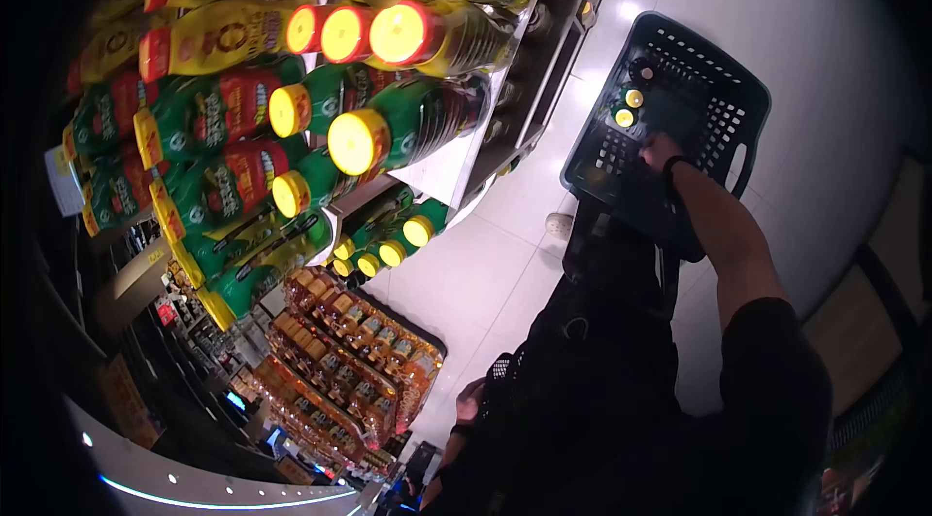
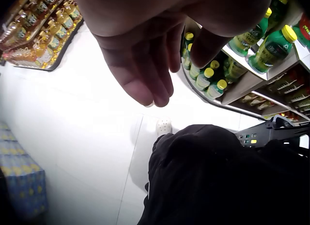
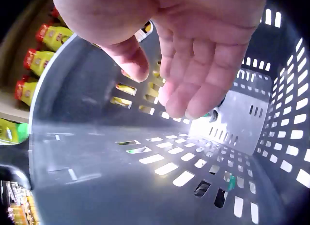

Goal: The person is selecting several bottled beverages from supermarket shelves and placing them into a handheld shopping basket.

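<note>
My right hand (image 1: 662, 149) is down inside a dark plastic shopping basket (image 1: 748, 79) in the head view. Seen from the right wrist, the fingers (image 3: 213, 92) are extended together with the thumb apart, and nothing shows in the palm. Small dark and green things (image 3: 214, 113) are partly hidden beyond the fingertips. Two round yellow tops (image 1: 629, 108) show in the basket close to this hand. My left hand (image 2: 145, 46) hangs at my side above the floor, its fingers loosely bent and holding nothing.
A shelf with yellow bottles (image 1: 476, 35) and green yellow-capped bottles (image 1: 432, 118) stands to my left. Beyond it is a stack of amber oil bottles (image 1: 364, 351). Pale tile floor (image 2: 82, 118) runs below. Blue cartons (image 2: 22, 176) stand at the left wrist view's edge.
</note>
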Motion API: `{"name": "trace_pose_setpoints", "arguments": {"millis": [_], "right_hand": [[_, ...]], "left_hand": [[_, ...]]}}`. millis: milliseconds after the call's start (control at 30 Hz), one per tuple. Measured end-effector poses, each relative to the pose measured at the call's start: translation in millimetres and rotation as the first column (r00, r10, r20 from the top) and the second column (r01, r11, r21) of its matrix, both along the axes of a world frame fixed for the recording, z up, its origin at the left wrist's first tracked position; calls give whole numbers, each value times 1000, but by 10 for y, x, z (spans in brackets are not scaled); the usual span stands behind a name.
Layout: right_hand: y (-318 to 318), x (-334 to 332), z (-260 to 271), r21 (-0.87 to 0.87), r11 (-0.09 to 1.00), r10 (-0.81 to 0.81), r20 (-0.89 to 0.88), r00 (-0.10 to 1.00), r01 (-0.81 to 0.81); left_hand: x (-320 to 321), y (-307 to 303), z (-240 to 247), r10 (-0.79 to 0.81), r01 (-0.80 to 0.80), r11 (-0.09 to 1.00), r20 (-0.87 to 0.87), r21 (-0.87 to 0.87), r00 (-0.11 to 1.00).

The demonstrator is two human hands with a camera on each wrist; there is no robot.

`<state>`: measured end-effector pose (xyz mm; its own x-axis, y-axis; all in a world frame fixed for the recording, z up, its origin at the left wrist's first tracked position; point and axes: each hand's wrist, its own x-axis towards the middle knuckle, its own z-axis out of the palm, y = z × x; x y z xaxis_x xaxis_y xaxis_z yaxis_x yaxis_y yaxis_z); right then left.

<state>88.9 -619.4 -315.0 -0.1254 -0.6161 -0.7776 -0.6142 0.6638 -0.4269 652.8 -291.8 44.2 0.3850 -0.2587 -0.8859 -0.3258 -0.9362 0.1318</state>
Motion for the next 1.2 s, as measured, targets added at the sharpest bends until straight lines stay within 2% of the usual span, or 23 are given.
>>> {"name": "trace_pose_setpoints", "arguments": {"millis": [33, 100, 167, 233, 267, 300, 367, 400, 433, 500, 533, 600, 633, 667, 700, 767, 800, 867, 900, 933, 967, 1000, 1200], "right_hand": [[-54, 4, -280, 21, 1000, -2, 26, 1000, 2], [-109, 54, -886, -32, 999, 22, -39, 999, -24], [-348, 161, -1035, 78, 994, 79, -37, 996, -76], [-507, 212, -1339, 210, 976, -31, -139, 990, 60], [-576, 178, -1462, 320, 912, -279, 28, 960, 256], [-543, 217, -1943, 386, 869, -332, -7, 943, 309], [-483, 288, -2382, 266, 873, -392, -117, 912, 409], [-338, 412, -3023, 183, 869, -418, -223, 881, 459], [-577, 272, -2631, 452, 751, -535, -12, 845, 482], [-716, 322, -2453, 465, 527, -805, 6, 593, 711], [-668, 388, -2707, 529, 286, -952, 60, 301, 799], [-556, 390, -3186, 518, 336, -932, 61, 358, 787], [-536, 334, -3323, 494, 388, -909, 64, 412, 778], [-524, 281, -3373, 434, 587, -790, 123, 601, 683], [-446, 207, -3414, 431, 593, -786, 128, 605, 680], [-265, 89, -3378, 256, 847, -499, 75, 864, 466], [-398, -86, -2736, 423, 850, -411, 160, 898, 314], [-439, -232, -1961, 593, 728, -521, 155, 839, 343], [-30, -270, -2409, 574, 743, -511, 154, 846, 344], [268, -300, -2895, 248, 958, -142, -38, 989, 147], [166, -346, -2100, 225, 964, -133, -49, 990, 141], [-57, -466, -1410, 451, 869, -191, -73, 979, 203], [433, -779, -447, 325, 927, -142, -162, 976, 189]], "left_hand": [[-38, -28, 95, -112, 112, 993, 15, 43, 994], [-145, -165, 262, -88, 83, 992, 51, 93, 995], [-219, -270, 355, -35, 23, 990, 81, 142, 996], [-369, -319, 401, 25, -43, 981, 100, 190, 995], [-433, -323, 432, 55, -77, 974, 112, 212, 992], [-533, -321, 457, 88, -115, 966, 126, 230, 988], [-720, -293, 527, 153, -191, 946, 157, 263, 976], [-814, -254, 530, 187, -230, 934, 174, 274, 967], [-665, -50, 538, 187, -236, 930, 191, 281, 964], [-371, 375, 645, -226, 244, 944, -105, 222, 969], [-527, 306, 746, -222, 238, 943, -94, 233, 971], [-734, 197, 741, -82, 19, 939, 168, 343, 982], [-787, 144, 635, -76, 15, 941, 169, 337, 983], [-839, 112, 589, 24, -90, 938, 196, 336, 980], [-879, 75, 545, 124, -194, 923, 222, 332, 967], [-1231, -388, 525, 266, -304, 919, 172, 252, 948], [-1283, -479, 587, 259, -297, 921, 172, 253, 950], [-1374, -614, 627, 180, -218, 940, 162, 264, 970], [-1421, -671, 612, 191, -223, 943, 146, 248, 971], [-1458, -720, 618, 245, -284, 918, 169, 277, 955], [-1479, -727, 629, 298, -345, 888, 192, 304, 935], [-1453, -695, 621, 252, -280, 930, 142, 237, 957], [-1505, -616, 607, 204, -203, 979, -47, 30, 978]]}}
